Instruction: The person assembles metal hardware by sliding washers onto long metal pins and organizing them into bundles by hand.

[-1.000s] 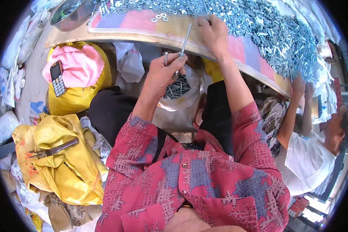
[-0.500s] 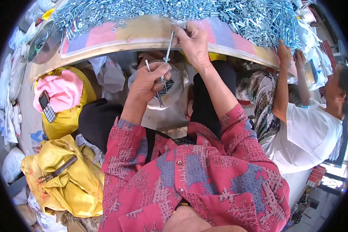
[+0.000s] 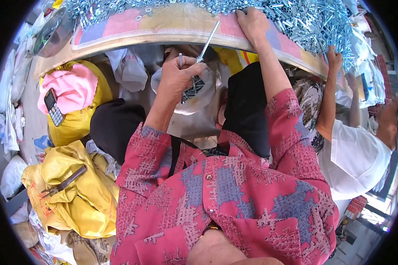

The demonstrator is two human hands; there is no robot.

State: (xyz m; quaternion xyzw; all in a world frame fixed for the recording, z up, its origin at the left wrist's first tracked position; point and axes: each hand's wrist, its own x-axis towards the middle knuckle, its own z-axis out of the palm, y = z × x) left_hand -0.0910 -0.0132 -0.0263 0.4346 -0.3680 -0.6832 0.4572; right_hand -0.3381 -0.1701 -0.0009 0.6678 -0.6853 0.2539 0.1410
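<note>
My left hand (image 3: 179, 75) is closed around slim metal bolts above a pale bag. One long bolt (image 3: 211, 37) slants up to the right from its fingers, a washer and nut near its lower end. A second bolt (image 3: 180, 61) sticks up behind the knuckles. My right hand (image 3: 253, 25) reaches over the table edge, its fingers bent down at the near side of the heap of small nuts and washers (image 3: 216, 6). What its fingertips pinch, if anything, is hidden. Below my left hand, the pale bag (image 3: 163, 86) holds more dark bolts (image 3: 193, 90).
Metal parts (image 3: 305, 26) cover the far right of the table (image 3: 172, 20). A metal bowl (image 3: 53, 35) stands at the left. A phone (image 3: 54, 108) and pink cloth (image 3: 77, 84) lie on a yellow sack; pliers-like tool (image 3: 66, 180) nearby. A co-worker (image 3: 353, 154) sits at right.
My right hand has left the long bolt and moved right to the heap on the table. My left hand has risen slightly, and its long bolt now leans further right.
</note>
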